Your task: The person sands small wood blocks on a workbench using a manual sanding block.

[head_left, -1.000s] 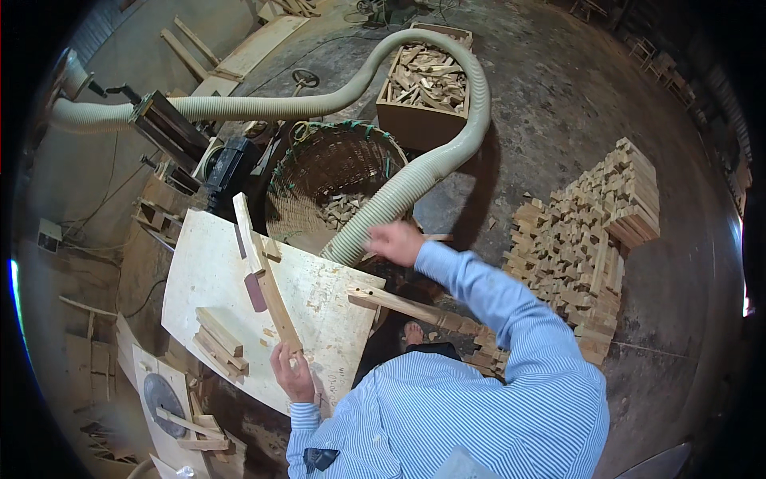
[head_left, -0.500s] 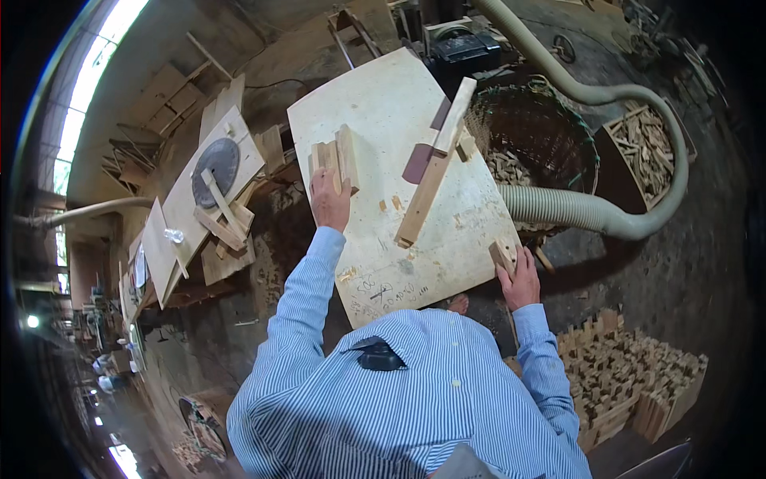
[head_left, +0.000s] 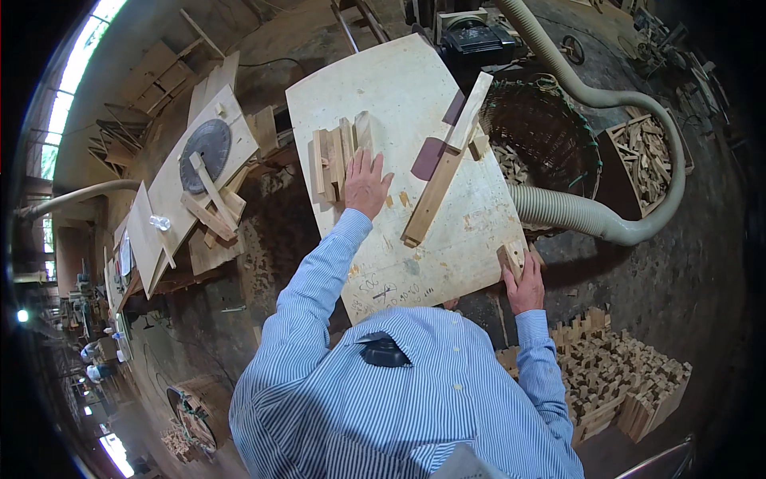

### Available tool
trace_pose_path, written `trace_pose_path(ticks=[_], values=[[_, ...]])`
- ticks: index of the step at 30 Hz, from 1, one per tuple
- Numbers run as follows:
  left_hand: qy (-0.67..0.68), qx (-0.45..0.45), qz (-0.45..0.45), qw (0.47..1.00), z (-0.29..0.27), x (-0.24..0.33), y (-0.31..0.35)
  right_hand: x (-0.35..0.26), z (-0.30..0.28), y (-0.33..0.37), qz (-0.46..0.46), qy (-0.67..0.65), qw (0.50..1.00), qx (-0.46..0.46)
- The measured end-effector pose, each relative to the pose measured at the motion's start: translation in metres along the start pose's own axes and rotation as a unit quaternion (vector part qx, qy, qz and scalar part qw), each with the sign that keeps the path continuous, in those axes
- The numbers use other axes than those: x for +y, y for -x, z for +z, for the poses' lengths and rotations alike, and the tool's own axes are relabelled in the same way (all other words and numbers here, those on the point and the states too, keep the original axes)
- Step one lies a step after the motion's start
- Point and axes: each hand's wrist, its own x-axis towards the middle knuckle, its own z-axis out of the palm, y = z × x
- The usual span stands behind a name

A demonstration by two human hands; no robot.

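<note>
On the board (head_left: 359, 88), the left hand (head_left: 366, 188) is at the wood strips (head_left: 338, 164), fingers spread (quite unclenched); by the near right corner, the right hand (head_left: 524, 289) grasps a block (head_left: 512, 258).

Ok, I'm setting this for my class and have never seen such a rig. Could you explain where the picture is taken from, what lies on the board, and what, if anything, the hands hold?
There is no robot here: these are a person's own bare hands. The wide, curved view comes from a camera on the person's head, looking down, so picture left is the person's left.

On the pale board lie several short wooden pieces side by side, a long wooden strip set slantwise, and a flat dark red piece beside it.

The left hand is spread by the short pieces; I can't tell how firmly it touches them. The right hand grasps a wooden piece with holes at the board's near right corner.
</note>
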Motion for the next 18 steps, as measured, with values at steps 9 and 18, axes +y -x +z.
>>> trace_pose_path(ticks=[9,18], values=[[0.081,-0.004,-0.132,0.988,0.012,0.002,-0.044,-0.004,-0.002,0.001,-0.001,-0.007,1.000,0.003],[0.246,0.088,-0.044,0.964,0.023,0.052,-0.093,-0.008,-0.006,0.001,0.038,-0.002,0.999,-0.017]])
